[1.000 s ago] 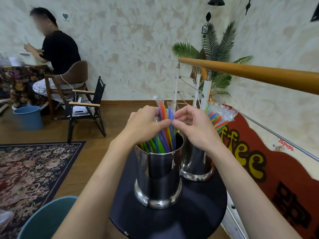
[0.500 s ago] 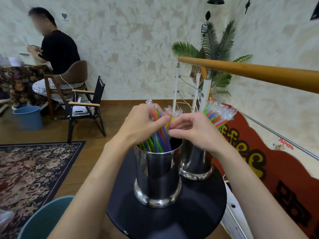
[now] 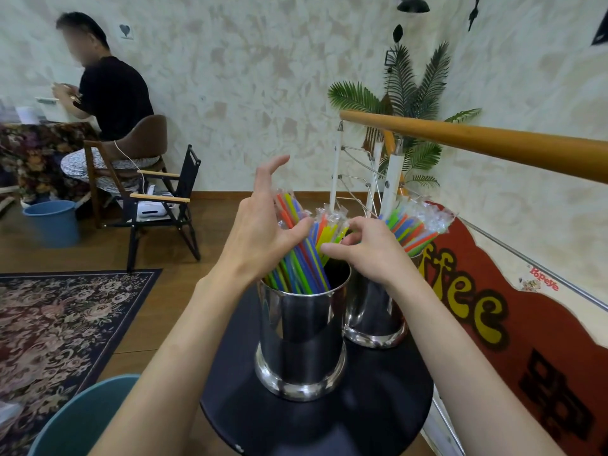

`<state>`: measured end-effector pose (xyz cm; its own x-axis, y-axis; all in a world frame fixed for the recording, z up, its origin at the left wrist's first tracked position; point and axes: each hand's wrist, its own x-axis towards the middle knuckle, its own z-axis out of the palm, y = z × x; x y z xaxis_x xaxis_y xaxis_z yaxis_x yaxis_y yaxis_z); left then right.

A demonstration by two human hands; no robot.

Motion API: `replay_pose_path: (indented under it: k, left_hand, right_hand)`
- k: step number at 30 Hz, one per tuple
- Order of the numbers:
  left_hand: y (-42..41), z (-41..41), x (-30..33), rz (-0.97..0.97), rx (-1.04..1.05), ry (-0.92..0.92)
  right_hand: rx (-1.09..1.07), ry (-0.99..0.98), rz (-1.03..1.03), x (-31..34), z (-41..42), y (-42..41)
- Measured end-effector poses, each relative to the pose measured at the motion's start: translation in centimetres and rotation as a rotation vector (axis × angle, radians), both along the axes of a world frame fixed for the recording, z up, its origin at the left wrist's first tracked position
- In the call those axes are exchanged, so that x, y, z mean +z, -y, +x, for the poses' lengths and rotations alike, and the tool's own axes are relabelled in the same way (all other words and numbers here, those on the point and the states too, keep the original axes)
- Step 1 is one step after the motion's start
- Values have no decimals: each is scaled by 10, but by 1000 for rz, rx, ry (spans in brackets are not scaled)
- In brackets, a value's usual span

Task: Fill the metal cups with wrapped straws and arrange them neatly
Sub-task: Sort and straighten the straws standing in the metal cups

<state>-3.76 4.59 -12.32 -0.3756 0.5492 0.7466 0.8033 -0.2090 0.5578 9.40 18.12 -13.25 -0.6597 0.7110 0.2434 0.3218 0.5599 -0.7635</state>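
A café interior. At right, a red sign (image 3: 487, 311) bears yellow "ffee" lettering below a wooden handrail (image 3: 493, 144). In the centre, metal cups (image 3: 301, 327) of wrapped straws (image 3: 306, 245) stand on a small round black table (image 3: 329, 419). At upper left, a seated person (image 3: 108, 93) occupies a wooden chair (image 3: 131, 159) at a cloth-covered table (image 3: 33, 153); a potted palm (image 3: 411, 93) stands behind.

Left hand (image 3: 263, 235) hides part of the straws (image 3: 306, 248)

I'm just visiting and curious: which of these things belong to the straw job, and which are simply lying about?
Part of the job:
near metal cup
far metal cup
wrapped straws
left hand
right hand

Just about:
round black table
blue bucket
patterned rug
potted palm
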Motion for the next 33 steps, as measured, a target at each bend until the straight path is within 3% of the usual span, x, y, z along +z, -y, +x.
replay_pose_path:
  k: [10, 19, 26, 33]
  left_hand:
    - [6, -1, 6, -64, 39, -101]
    - [7, 4, 10, -298, 225, -162]
    - [5, 8, 16, -534, 183, -10]
    - [7, 7, 17, -562, 173, 34]
  right_hand:
    - [32, -88, 18, -7, -9, 4]
    - [3, -153, 72, -7, -11, 3]
    - [-27, -185, 106, 1, -5, 2]
    - [-67, -162, 114, -1, -5, 3]
